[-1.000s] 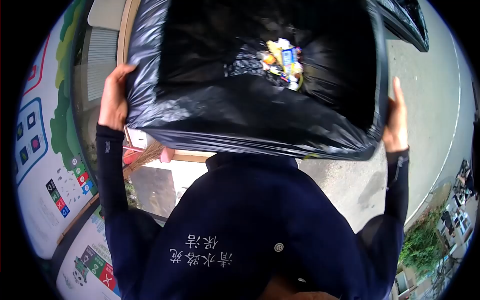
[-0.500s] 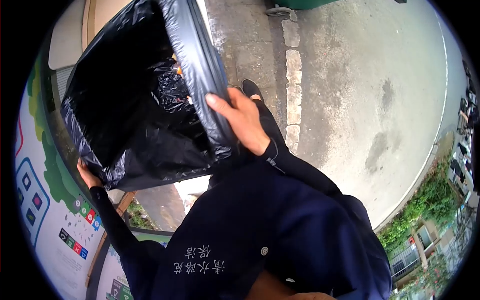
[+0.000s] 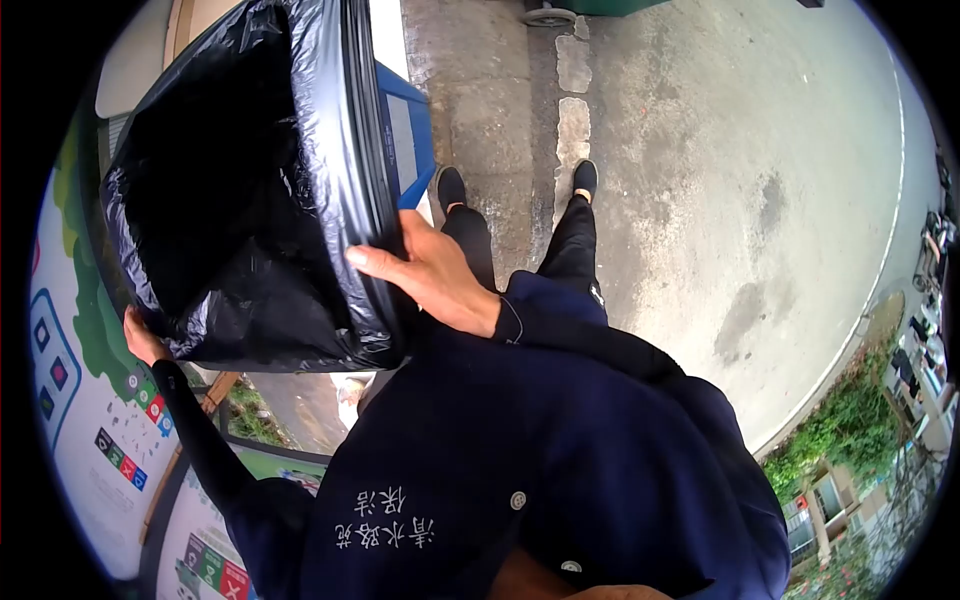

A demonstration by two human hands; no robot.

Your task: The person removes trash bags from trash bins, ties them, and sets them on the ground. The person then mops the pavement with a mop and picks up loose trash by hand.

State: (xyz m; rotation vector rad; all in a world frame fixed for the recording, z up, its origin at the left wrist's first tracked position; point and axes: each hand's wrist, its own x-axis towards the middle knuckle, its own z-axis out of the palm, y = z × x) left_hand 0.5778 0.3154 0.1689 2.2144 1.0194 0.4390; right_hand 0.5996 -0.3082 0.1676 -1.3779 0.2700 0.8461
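A blue trash bin (image 3: 405,135), lined with a black garbage bag (image 3: 345,160), is in front of me at the upper left, its mouth facing me. The bag is folded over the rim and its inside is mostly dark. With the thumb on the folded bag edge, my right hand (image 3: 440,275) grips the near right side of the rim. My left hand (image 3: 146,338) is closed around the lower left corner, its fingers partly hidden behind the bag.
Printed sorting boards (image 3: 100,430) stand along the left. A green container with a wheel (image 3: 550,17) is at the top. Concrete pavement (image 3: 690,200) stretches to the right, with shrubs (image 3: 840,410) beyond it. My feet (image 3: 586,177) are apart on the ground.
The bin has shifted left with both hands, showing more of its blue side. Loose trash seen inside the bag is now out of sight. My feet have moved apart.
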